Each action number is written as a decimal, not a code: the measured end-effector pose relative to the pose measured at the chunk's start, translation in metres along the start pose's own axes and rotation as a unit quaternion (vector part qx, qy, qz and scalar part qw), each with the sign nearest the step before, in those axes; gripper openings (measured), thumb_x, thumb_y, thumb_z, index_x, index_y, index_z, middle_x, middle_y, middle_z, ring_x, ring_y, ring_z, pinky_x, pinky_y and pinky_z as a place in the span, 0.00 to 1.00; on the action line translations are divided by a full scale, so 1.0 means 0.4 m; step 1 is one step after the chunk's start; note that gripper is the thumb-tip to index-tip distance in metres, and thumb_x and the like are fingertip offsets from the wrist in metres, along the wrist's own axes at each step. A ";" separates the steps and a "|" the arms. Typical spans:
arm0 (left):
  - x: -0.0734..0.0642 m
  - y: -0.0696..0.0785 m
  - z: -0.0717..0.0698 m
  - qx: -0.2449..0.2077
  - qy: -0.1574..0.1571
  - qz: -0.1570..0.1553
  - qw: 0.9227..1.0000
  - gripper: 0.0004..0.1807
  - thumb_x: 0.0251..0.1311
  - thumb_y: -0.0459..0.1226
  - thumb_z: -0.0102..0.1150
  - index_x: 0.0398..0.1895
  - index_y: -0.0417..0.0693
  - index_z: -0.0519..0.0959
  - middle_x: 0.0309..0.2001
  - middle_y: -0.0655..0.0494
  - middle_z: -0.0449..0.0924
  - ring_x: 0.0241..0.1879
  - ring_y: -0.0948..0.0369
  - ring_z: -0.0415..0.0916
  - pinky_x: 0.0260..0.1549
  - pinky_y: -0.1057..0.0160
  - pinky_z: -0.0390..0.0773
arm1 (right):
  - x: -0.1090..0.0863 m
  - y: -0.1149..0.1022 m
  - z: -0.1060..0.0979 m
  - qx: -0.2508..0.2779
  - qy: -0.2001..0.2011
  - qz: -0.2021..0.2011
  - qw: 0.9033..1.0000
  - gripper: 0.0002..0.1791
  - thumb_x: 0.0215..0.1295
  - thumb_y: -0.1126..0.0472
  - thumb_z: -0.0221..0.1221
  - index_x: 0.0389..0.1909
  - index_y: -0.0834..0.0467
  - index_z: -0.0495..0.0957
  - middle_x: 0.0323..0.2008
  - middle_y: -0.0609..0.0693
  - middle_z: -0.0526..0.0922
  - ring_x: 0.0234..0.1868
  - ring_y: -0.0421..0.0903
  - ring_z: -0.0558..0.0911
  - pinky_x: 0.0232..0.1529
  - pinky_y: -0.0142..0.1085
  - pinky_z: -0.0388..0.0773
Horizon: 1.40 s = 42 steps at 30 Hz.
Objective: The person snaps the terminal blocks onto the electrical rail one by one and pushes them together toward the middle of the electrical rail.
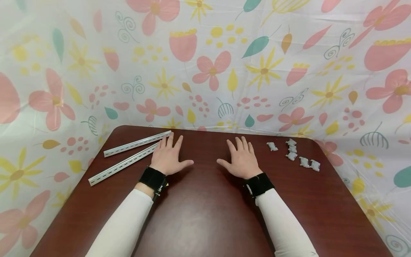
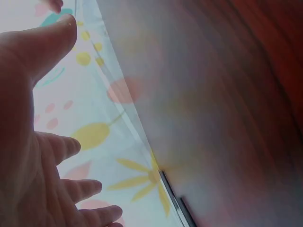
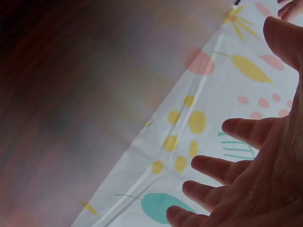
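Both hands hold nothing, palms down with straight, spread fingers over the middle of the table. My left hand (image 1: 167,157) overlaps the right end of the nearer slotted metal DIN rail (image 1: 122,165) in the head view. Behind that lies a second DIN rail (image 1: 136,143), its right end close by the left fingertips. Dark rail ends (image 2: 179,201) show at the bottom of the left wrist view. My right hand (image 1: 240,159) is nearest to a small grey plastic piece (image 1: 272,146). Further right lie several similar grey pieces (image 1: 292,156), some in a short column, and two more (image 1: 304,162) side by side.
The dark reddish-brown table (image 1: 192,221) has rounded far corners. A white floral-print sheet (image 1: 212,92) hangs right behind its far edge and along both sides. Each wrist wears a black strap (image 1: 153,178) below a white sleeve.
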State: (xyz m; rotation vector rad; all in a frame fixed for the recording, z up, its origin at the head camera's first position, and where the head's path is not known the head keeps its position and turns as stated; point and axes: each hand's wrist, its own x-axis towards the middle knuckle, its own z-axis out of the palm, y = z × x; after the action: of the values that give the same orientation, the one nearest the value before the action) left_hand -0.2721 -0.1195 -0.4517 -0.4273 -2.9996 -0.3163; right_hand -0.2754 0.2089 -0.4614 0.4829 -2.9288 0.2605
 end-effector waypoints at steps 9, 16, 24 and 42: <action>-0.035 -0.093 -0.011 -0.015 -0.001 -0.027 1.000 0.64 0.67 0.73 0.65 0.93 0.48 0.50 0.88 0.29 0.43 0.86 0.29 0.46 0.82 0.32 0.51 | 0.012 -0.028 0.007 0.001 -0.011 -0.015 1.000 0.56 0.74 0.27 0.63 0.88 0.60 0.61 0.84 0.72 0.57 0.87 0.72 0.50 0.83 0.69 0.46; -0.085 -0.195 -0.034 0.001 -0.001 -0.049 0.999 0.64 0.66 0.72 0.66 0.91 0.44 0.53 0.85 0.24 0.50 0.81 0.27 0.56 0.76 0.29 0.62 | 0.019 -0.055 0.006 -0.001 -0.015 -0.024 1.000 0.56 0.75 0.27 0.63 0.88 0.60 0.60 0.84 0.72 0.57 0.87 0.72 0.50 0.84 0.68 0.47; -0.145 -0.286 -0.070 0.011 0.000 -0.081 0.997 0.58 0.63 0.71 0.70 0.72 0.28 0.72 0.55 0.26 0.71 0.55 0.34 0.74 0.47 0.35 0.83 | 0.034 -0.063 0.014 0.000 -0.012 -0.035 0.999 0.56 0.75 0.27 0.62 0.88 0.60 0.60 0.84 0.71 0.57 0.87 0.72 0.51 0.83 0.68 0.47; -0.233 -0.434 -0.128 -0.035 -0.065 -0.084 0.994 0.47 0.59 0.61 0.80 0.67 0.31 0.82 0.61 0.25 0.76 0.62 0.29 0.72 0.56 0.25 0.77 | 0.086 -0.125 0.022 0.013 -0.022 -0.064 0.998 0.55 0.75 0.27 0.62 0.88 0.59 0.60 0.85 0.70 0.58 0.87 0.70 0.52 0.84 0.66 0.49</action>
State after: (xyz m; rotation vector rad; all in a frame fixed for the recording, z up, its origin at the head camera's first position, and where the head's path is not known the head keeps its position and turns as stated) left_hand -0.2290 -0.3184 -0.4462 -0.2085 -3.1676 -0.4229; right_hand -0.2923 0.1499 -0.4563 0.6848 -2.9242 0.2737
